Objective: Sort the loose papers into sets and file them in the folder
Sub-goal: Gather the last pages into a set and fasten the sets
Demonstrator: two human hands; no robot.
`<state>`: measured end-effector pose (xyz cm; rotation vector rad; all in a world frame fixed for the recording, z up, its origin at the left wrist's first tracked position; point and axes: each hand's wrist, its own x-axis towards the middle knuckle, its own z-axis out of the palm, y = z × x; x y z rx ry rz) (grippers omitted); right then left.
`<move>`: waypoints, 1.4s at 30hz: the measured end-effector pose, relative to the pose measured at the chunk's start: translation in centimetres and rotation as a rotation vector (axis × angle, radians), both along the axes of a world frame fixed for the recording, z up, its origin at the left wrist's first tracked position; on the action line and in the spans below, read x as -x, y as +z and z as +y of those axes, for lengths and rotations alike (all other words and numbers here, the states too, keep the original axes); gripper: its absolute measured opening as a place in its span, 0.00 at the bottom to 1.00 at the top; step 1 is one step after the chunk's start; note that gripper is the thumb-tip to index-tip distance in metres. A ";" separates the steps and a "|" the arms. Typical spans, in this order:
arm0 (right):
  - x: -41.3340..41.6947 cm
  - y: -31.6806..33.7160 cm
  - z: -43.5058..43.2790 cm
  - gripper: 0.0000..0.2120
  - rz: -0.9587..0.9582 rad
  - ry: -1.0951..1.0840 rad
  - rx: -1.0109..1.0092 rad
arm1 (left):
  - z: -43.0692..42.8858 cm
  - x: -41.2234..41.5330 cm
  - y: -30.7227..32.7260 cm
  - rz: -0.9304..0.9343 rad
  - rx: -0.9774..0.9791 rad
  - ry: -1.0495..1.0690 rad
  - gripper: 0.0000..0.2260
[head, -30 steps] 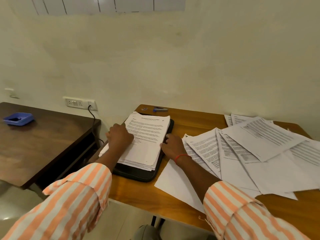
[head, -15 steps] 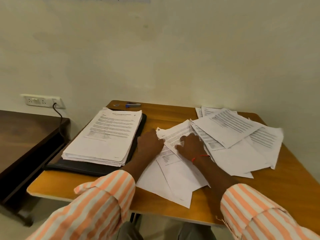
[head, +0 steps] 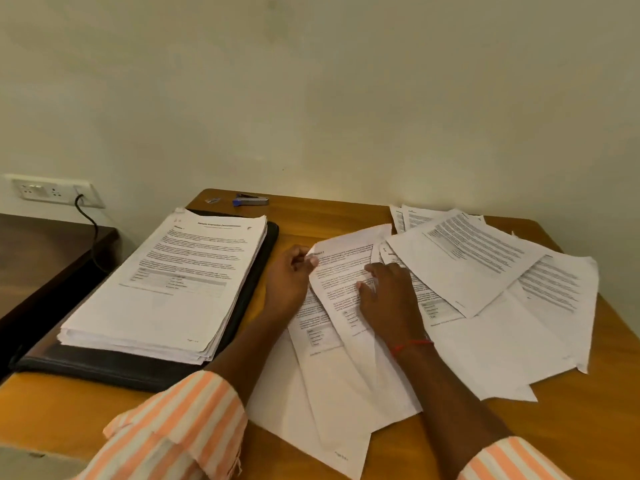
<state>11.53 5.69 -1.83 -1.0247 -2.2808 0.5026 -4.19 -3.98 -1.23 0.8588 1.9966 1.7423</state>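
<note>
A thick stack of printed papers [head: 173, 282] lies on an open black folder [head: 256, 271] at the left of the wooden table [head: 346, 216]. Loose printed sheets [head: 485, 271] are spread overlapping across the table's middle and right. My left hand [head: 289, 282] pinches the top left corner of one printed sheet [head: 343, 271] among them. My right hand [head: 388, 299] rests flat on that same sheet, fingers spread, a red thread around its wrist.
A blue and silver stapler [head: 251, 200] and a small clip [head: 212, 200] lie at the table's back edge. A dark wooden desk [head: 41, 258] stands to the left, below a wall socket [head: 52, 194] with a black cable plugged in.
Both hands left the stack on the folder and came to the loose sheets. The left hand has since taken hold of a sheet's corner, and the right hand lies flat on it.
</note>
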 end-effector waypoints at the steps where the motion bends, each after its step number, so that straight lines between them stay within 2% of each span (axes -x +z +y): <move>1: 0.0 -0.1 0.3 0.16 0.043 0.009 0.006 | 0.0 0.3 0.2 -0.075 -0.040 -0.026 0.04; 3: 0.0 0.0 0.7 0.17 0.114 0.013 0.011 | -0.2 0.6 0.9 -0.276 -0.115 -0.083 0.06; 5: 0.4 0.1 0.9 0.19 0.140 0.009 -0.014 | -0.2 0.9 1.2 -0.368 -0.132 -0.101 0.07; 8: 0.7 0.2 0.9 0.26 0.127 0.015 -0.006 | -0.1 1.1 1.6 -0.323 -0.094 -0.165 0.09; 10: 0.7 0.4 0.7 0.34 0.066 0.060 0.039 | -0.2 1.3 2.0 -0.265 -0.100 -0.255 0.12; 12: 0.8 0.7 0.1 0.43 -0.045 0.117 0.052 | -0.5 2.2 2.1 -0.008 0.022 -0.177 0.11; 14: 1.1 0.7 -1.2 0.49 -0.225 0.164 0.039 | -0.8 3.3 1.8 0.370 0.362 -0.004 0.09; 15: 1.3 0.6 -1.9 0.48 -0.315 0.170 0.022 | -1.0 3.6 1.7 0.485 0.549 0.036 0.12; 17: 1.7 -0.1 -3.0 0.37 -0.371 0.156 -0.048 | -1.2 3.7 1.3 0.547 0.782 0.014 0.22; 20: 1.7 -0.3 -2.9 0.12 -0.228 0.166 -0.055 | -1.2 3.7 1.1 0.597 0.859 0.005 0.28; 22: 1.6 0.0 -2.5 0.06 -0.133 0.133 0.023 | -1.3 3.8 1.1 0.605 0.870 0.005 0.28; 26: 1.2 0.4 -1.9 0.03 0.136 -0.014 0.100 | -1.7 3.9 1.2 0.448 0.753 -0.047 0.18; 33: 1.0 0.6 -1.9 0.06 0.217 -0.042 0.063 | -1.9 4.1 1.2 0.176 0.385 -0.029 0.06; 35: 0.8 0.9 -2.1 0.15 0.219 -0.027 0.028 | -1.9 3.6 1.4 -0.052 0.209 -0.056 0.04; 38: 1.2 1.3 -3.1 0.35 0.093 0.073 -0.033 | -1.7 2.4 2.0 -0.454 -0.036 -0.196 0.04; 40: 1.6 0.9 -4.0 0.47 -0.056 0.109 -0.057 | -1.4 1.7 2.3 -0.580 -0.132 -0.299 0.04; 41: 1.8 0.6 -4.3 0.48 -0.124 0.111 -0.074 | -1.4 1.4 2.5 -0.598 -0.153 -0.334 0.05; 42: 1.8 0.3 -4.3 0.45 -0.167 0.109 -0.080 | -1.3 1.3 2.5 -0.585 -0.152 -0.342 0.07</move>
